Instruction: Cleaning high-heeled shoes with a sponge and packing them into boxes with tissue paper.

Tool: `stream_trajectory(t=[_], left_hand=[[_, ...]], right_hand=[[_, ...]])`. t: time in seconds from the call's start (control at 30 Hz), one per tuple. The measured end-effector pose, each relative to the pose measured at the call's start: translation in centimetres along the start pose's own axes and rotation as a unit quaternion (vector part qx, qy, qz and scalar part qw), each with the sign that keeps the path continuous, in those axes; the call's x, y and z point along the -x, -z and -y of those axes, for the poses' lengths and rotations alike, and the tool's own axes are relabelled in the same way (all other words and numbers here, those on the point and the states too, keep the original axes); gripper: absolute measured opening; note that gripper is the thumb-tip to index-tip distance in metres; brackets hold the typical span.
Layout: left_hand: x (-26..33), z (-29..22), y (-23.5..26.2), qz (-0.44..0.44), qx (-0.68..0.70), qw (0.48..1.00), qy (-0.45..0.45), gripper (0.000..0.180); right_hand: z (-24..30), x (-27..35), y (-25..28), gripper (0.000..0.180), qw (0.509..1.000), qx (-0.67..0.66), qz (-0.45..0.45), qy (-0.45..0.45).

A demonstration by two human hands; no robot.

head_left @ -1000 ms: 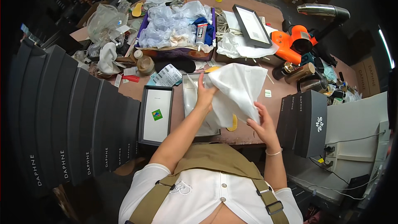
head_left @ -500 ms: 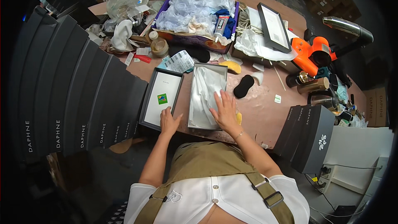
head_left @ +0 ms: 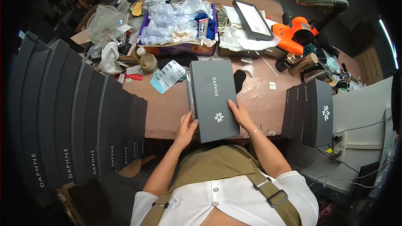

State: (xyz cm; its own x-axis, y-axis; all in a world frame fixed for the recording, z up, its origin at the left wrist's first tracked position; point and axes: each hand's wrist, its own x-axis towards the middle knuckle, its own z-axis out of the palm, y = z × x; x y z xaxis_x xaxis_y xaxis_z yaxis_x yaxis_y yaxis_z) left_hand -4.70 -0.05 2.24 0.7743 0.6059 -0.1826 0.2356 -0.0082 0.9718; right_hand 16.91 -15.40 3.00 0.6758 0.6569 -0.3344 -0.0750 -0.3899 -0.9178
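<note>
A dark grey shoebox lid (head_left: 217, 96) lies over the shoebox in front of me, slightly askew. Along its left edge a strip of the box with white paper (head_left: 190, 90) shows. My right hand (head_left: 242, 115) grips the lid's right edge, thumb on top and the other fingers hidden beneath its side. At the lower left, my left hand (head_left: 185, 130) has its bent fingers against the box's left side, with the thumb by the lid's edge. A black insole-shaped pad (head_left: 239, 80) is partly covered by the lid on the right.
Tall stacks of grey shoeboxes (head_left: 83, 113) stand at the left; a smaller stack (head_left: 312, 113) is at the right. Behind are a paper-filled purple box (head_left: 178, 50), a glue tube (head_left: 203, 29), a bottle (head_left: 147, 62), labels (head_left: 169, 75) and an orange tool (head_left: 293, 35).
The lid, earlier lying open side up at the left with a green sticker inside, is now turned over onto the paper-lined box. My right hand has moved from the paper to the lid's edge.
</note>
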Motion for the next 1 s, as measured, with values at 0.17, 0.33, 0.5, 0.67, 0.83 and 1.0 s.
stream_trajectory(t=[0.17, 0.33, 0.5, 0.67, 0.83, 1.0], left_hand=[[-6.1, 5.4, -1.1, -0.054, 0.007, 0.995, 0.079, 0.054], [-7.7, 3.1, 1.2, 0.077, 0.107, 0.950, 0.282, 0.049], [-5.4, 0.3, -1.6, 0.085, 0.275, 0.946, 0.148, 0.047], [-3.2, -13.3, -11.2, 0.392, 0.270, 0.879, -0.039, 0.074], [-1.3, -18.1, -16.1, 0.531, 0.059, 0.830, -0.159, 0.067], [-1.3, -10.1, -14.4, 0.423, -0.027, 0.899, -0.112, 0.054]], right_hand=[[-2.5, -4.2, -3.1, 0.062, 0.960, 0.276, -0.054, -0.006], [-3.2, -5.7, -3.2, 0.072, 0.982, 0.168, -0.005, -0.085], [-2.1, 1.2, 0.0, 0.084, 0.994, -0.029, -0.036, 0.100], [9.2, 15.4, 19.6, 0.065, 0.960, -0.186, -0.205, 0.044], [11.2, 26.2, 40.0, 0.050, 0.955, -0.150, -0.246, -0.073], [11.1, 23.6, 46.8, 0.055, 0.891, 0.296, -0.218, -0.265]])
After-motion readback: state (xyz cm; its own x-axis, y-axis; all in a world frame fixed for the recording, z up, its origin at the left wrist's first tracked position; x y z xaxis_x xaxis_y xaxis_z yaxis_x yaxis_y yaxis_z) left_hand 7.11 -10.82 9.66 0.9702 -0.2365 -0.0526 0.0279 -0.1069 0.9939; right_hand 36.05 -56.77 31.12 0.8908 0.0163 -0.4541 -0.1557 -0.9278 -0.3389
